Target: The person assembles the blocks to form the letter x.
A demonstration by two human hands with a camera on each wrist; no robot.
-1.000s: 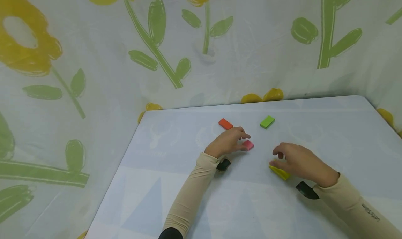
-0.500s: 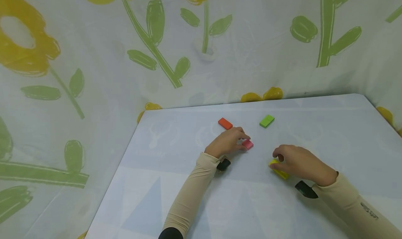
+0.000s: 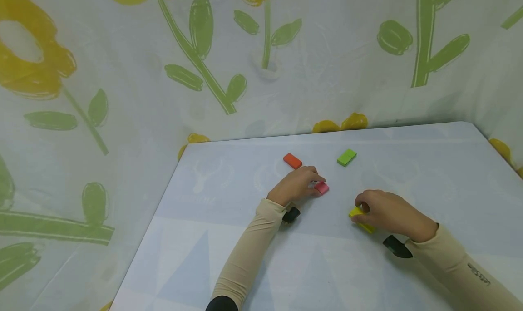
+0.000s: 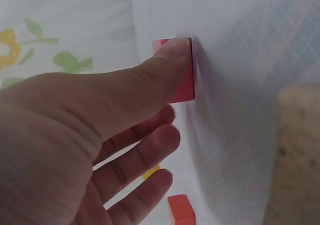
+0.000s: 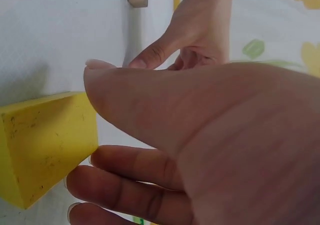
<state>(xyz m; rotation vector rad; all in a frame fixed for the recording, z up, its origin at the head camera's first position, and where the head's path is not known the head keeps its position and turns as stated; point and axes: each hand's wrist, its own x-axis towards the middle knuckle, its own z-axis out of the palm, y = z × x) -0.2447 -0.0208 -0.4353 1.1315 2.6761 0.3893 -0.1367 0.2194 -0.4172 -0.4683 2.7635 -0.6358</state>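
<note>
On the white table lies a small pink block (image 3: 322,188), which my left hand (image 3: 295,186) pinches between thumb and fingers. In the left wrist view the thumb presses along one face of the pink block (image 4: 184,87), while the other fingers spread below. To the right, my right hand (image 3: 392,213) holds the far end of a yellow block (image 3: 365,226) between thumb and curled index finger. Close up in the right wrist view, the yellow block (image 5: 50,140) shows small dark scuffs, with the thumb at its upper corner and fingertips by its lower edge.
An orange block (image 3: 292,160) lies just beyond the left hand. Farther back, right of centre, is a green block (image 3: 347,157). The table (image 3: 318,265) ends at a cloth (image 3: 310,88) printed with flowers, behind it and on the left.
My right hand has lowered slightly, its thumb and index finger coming together around the yellow block's end. The left hand keeps its hold on the pink block, almost still.
</note>
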